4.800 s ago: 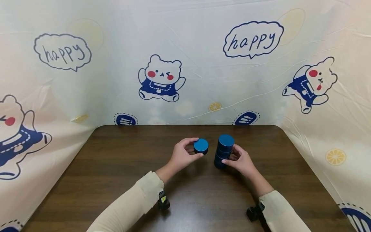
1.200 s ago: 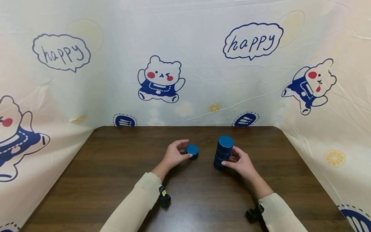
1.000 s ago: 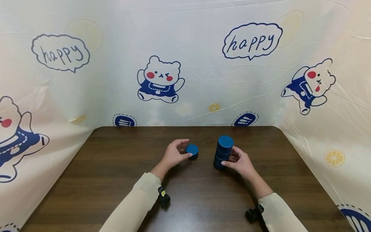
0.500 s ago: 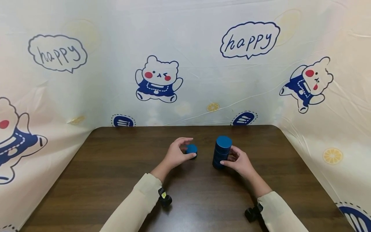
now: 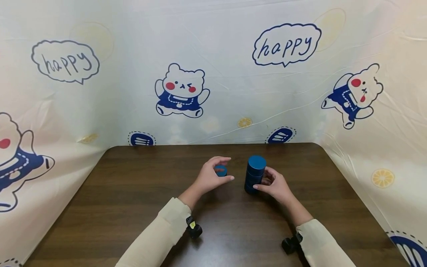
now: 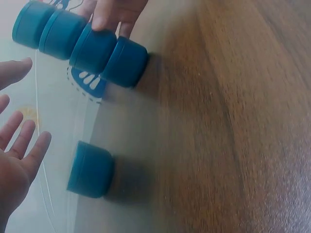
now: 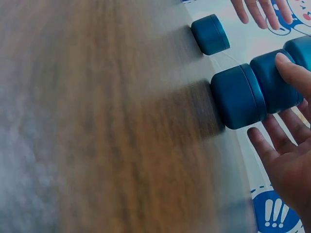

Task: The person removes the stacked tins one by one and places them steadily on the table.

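Our right hand grips the blue stack low to steady it, while at its nine o'clock our left hand, fingers spread, hovers around the lone blue cap standing on the table.

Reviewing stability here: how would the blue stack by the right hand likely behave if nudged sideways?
The blue stack is tall and narrow, four separate pieces, so probably tips or shears apart. The right hand steadies it. The pieces look rigid and smooth, likely sliding on the table.
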`<state>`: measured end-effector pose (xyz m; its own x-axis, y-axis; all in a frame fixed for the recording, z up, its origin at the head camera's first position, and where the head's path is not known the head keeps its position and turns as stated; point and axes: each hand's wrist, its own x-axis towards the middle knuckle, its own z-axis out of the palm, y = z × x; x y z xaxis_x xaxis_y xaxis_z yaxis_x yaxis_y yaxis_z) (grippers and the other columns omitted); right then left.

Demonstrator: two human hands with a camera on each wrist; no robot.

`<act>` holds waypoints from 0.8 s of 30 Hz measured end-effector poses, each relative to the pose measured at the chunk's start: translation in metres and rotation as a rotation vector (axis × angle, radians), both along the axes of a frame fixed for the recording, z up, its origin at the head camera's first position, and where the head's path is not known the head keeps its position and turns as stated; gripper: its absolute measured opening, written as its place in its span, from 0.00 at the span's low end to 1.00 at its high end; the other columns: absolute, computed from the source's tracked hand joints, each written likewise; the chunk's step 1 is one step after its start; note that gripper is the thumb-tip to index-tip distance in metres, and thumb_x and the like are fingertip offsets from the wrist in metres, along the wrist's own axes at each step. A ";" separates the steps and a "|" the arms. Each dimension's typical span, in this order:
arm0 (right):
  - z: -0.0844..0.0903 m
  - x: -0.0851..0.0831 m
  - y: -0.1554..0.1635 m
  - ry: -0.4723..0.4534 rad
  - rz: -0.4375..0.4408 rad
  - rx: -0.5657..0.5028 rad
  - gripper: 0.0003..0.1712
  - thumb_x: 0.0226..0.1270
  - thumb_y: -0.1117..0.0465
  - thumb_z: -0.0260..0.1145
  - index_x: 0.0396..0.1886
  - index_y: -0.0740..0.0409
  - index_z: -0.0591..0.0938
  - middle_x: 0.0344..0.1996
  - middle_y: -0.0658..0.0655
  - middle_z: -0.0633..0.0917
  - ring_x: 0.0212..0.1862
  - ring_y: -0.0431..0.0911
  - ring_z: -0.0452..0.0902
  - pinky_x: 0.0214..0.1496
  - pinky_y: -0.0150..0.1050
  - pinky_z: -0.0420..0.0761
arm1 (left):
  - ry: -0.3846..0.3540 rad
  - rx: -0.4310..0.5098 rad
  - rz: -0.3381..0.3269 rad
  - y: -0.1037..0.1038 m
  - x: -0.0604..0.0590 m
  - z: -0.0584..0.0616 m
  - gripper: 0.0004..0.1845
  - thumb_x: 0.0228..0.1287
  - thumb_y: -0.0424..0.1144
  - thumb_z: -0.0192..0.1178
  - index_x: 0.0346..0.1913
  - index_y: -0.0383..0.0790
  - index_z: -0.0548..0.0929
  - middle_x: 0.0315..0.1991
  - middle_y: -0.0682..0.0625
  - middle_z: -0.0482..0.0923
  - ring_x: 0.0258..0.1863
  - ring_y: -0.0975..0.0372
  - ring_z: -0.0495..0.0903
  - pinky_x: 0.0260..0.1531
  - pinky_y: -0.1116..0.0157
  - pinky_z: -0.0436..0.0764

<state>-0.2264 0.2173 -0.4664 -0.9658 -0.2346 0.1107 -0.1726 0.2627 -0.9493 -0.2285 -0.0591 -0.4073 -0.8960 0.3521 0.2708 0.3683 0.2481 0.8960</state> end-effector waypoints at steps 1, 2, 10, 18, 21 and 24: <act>0.000 0.000 0.000 0.000 0.000 0.006 0.39 0.54 0.65 0.77 0.66 0.63 0.70 0.57 0.67 0.77 0.57 0.58 0.76 0.61 0.52 0.74 | 0.006 -0.003 0.002 0.001 -0.002 -0.004 0.29 0.54 0.32 0.73 0.61 0.34 0.77 0.58 0.38 0.73 0.56 0.48 0.75 0.54 0.47 0.77; 0.000 0.000 0.000 -0.002 0.001 0.013 0.39 0.54 0.64 0.77 0.65 0.63 0.70 0.57 0.66 0.78 0.56 0.58 0.77 0.61 0.52 0.75 | 0.010 -0.005 0.005 0.001 -0.006 -0.009 0.30 0.54 0.33 0.73 0.61 0.36 0.77 0.58 0.40 0.74 0.56 0.49 0.75 0.54 0.49 0.78; -0.002 0.000 0.002 -0.015 0.005 0.032 0.38 0.53 0.62 0.78 0.64 0.60 0.72 0.55 0.65 0.79 0.56 0.58 0.77 0.57 0.45 0.79 | 0.029 -0.006 -0.018 0.007 -0.011 -0.015 0.30 0.52 0.35 0.75 0.61 0.42 0.79 0.57 0.47 0.75 0.54 0.56 0.77 0.53 0.53 0.80; -0.003 -0.001 0.003 -0.015 0.009 0.030 0.36 0.54 0.62 0.77 0.63 0.60 0.73 0.55 0.65 0.79 0.58 0.59 0.76 0.57 0.45 0.79 | 0.031 0.010 -0.059 0.015 -0.009 -0.008 0.30 0.53 0.35 0.74 0.61 0.42 0.78 0.57 0.47 0.74 0.54 0.57 0.77 0.53 0.54 0.79; -0.003 0.000 0.003 -0.011 0.008 0.027 0.36 0.55 0.63 0.77 0.63 0.60 0.73 0.55 0.64 0.79 0.58 0.59 0.75 0.57 0.46 0.79 | 0.038 0.001 -0.061 0.018 -0.007 -0.005 0.30 0.53 0.35 0.74 0.61 0.42 0.78 0.57 0.49 0.75 0.54 0.59 0.77 0.53 0.57 0.80; -0.003 0.000 0.002 -0.005 0.006 0.029 0.35 0.55 0.63 0.77 0.62 0.61 0.74 0.55 0.64 0.79 0.57 0.59 0.76 0.57 0.47 0.79 | 0.047 -0.002 -0.068 0.021 -0.006 -0.003 0.30 0.53 0.35 0.74 0.61 0.42 0.78 0.57 0.48 0.75 0.54 0.59 0.77 0.53 0.59 0.80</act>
